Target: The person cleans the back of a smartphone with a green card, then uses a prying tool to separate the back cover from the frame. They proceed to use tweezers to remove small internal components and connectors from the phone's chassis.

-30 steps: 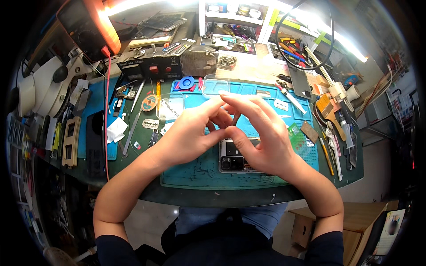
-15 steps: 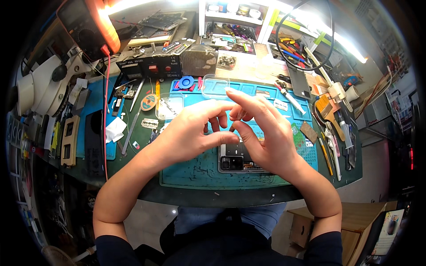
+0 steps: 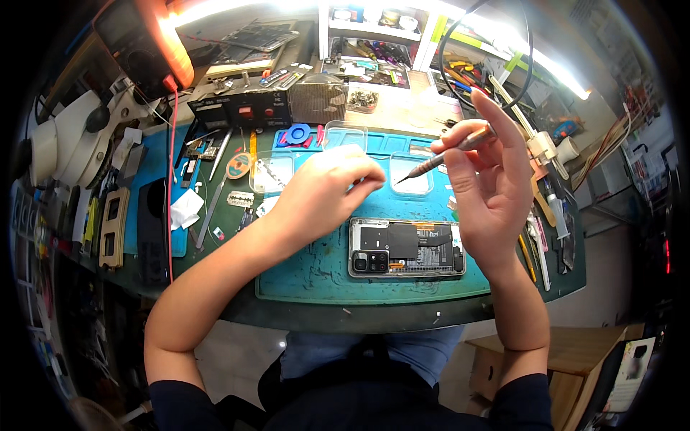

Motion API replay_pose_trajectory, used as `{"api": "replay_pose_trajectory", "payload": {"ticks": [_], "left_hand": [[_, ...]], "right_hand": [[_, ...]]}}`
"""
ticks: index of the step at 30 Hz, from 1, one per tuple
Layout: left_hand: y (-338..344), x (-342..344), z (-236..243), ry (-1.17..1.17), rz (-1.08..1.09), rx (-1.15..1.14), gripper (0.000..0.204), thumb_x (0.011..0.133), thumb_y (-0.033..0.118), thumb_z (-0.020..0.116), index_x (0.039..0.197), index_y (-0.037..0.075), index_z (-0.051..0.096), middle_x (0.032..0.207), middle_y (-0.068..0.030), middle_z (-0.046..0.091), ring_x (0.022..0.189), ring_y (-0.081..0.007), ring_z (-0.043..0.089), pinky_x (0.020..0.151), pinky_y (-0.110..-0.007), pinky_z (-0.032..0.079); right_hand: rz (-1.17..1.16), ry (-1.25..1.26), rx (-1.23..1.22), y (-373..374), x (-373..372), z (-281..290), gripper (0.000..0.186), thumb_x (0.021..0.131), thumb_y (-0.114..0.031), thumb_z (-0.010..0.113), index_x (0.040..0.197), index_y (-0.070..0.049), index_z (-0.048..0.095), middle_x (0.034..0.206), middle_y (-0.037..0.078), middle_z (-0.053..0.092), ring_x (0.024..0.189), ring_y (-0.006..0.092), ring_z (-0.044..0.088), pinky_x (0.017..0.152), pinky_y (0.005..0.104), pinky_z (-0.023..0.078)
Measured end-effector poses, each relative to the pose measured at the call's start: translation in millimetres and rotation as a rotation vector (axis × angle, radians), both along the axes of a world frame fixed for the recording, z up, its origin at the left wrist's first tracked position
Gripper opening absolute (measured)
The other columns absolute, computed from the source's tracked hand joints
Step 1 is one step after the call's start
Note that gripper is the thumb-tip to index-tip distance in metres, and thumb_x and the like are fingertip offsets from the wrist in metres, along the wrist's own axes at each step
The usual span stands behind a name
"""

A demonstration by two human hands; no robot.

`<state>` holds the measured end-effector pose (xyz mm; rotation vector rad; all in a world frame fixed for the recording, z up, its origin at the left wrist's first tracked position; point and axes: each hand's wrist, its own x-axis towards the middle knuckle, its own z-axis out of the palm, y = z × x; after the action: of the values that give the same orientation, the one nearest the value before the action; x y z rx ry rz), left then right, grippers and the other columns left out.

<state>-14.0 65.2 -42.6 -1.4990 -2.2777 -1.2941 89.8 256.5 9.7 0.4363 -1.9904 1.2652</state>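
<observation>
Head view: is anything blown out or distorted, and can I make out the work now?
In the head view, the light tube at upper right burns white; fisheye bends the workbench's front edge, with black corners; the opened phone and slim tool in the right hand read clearly.

Bright tube light, white shelf

The person wears a dark top, navy shading almost to black. On the left of the top, a short left sleeve of the same dark cloth ends in a straight hem above the elbow; on its right, the right sleeve matches. Beyond the top's front lie faded blue trousers, softly creased. The left hand and right hand are bare.
</observation>
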Motion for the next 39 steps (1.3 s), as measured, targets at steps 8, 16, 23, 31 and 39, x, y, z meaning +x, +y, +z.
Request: {"api": "replay_pose_trajectory", "payload": {"ticks": [8, 16, 23, 31, 39], "left_hand": [[26, -13, 5, 0.054, -0.102, -0.133, 0.01, 0.089, 0.014, 0.066, 0.085, 0.005, 0.067, 0.084, -0.0125, 0.065, 0.092, -0.0349, 0.065, 0.081, -0.046, 0.052], [-29, -5, 16, -0.095, 0.001, -0.102, 0.016, 0.093, 0.01, 0.07, 0.108, 0.005, 0.075, 0.092, -0.0127, 0.07, 0.084, -0.0289, 0.067, 0.077, -0.039, 0.053], [-52, 13, 28, -0.647, -0.185, -0.123, 0.027, 0.099, 0.01, 0.069, 0.124, 0.002, 0.063, 0.106, -0.0056, 0.07, 0.094, -0.0151, 0.066, 0.084, -0.032, 0.054], [-43, 20, 20, -0.613, -0.167, -0.055, 0.042, 0.094, 0.006, 0.075, 0.13, 0.0, 0.057, 0.108, -0.0095, 0.071, 0.101, -0.0157, 0.07, 0.087, -0.033, 0.057], [-25, 25, 16, -0.384, -0.163, 0.061, 0.047, 0.089, 0.008, 0.079, 0.128, 0.001, 0.055, 0.095, -0.0075, 0.067, 0.086, -0.019, 0.068, 0.081, -0.035, 0.057]], "right_hand": [[0.144, -0.077, 0.096, -24, 6, -28, 0.054, 0.092, 0.01, 0.065, 0.144, 0.0, 0.054, 0.1, 0.011, 0.067, 0.085, 0.0194, 0.068, 0.077, 0.0334, 0.059], [0.13, -0.131, 0.189, -30, 2, -34, 0.058, 0.091, 0.008, 0.066, 0.146, -0.008, 0.055, 0.101, 0.012, 0.068, 0.085, 0.0246, 0.069, 0.076, 0.0353, 0.057], [0.081, -0.148, 0.422, -29, 0, -14, 0.049, 0.088, -0.005, 0.076, 0.136, -0.014, 0.067, 0.092, 0.01, 0.066, 0.077, 0.0241, 0.067, 0.07, 0.036, 0.057], [0.133, -0.146, 0.334, -39, -2, -7, 0.044, 0.088, -0.005, 0.074, 0.132, -0.009, 0.07, 0.1, 0.01, 0.07, 0.079, 0.0234, 0.067, 0.072, 0.0339, 0.056], [0.069, -0.181, 0.342, -35, -1, -11, 0.049, 0.089, -0.003, 0.073, 0.137, -0.007, 0.066, 0.108, 0.012, 0.069, 0.089, 0.0216, 0.067, 0.078, 0.0313, 0.056]]}}
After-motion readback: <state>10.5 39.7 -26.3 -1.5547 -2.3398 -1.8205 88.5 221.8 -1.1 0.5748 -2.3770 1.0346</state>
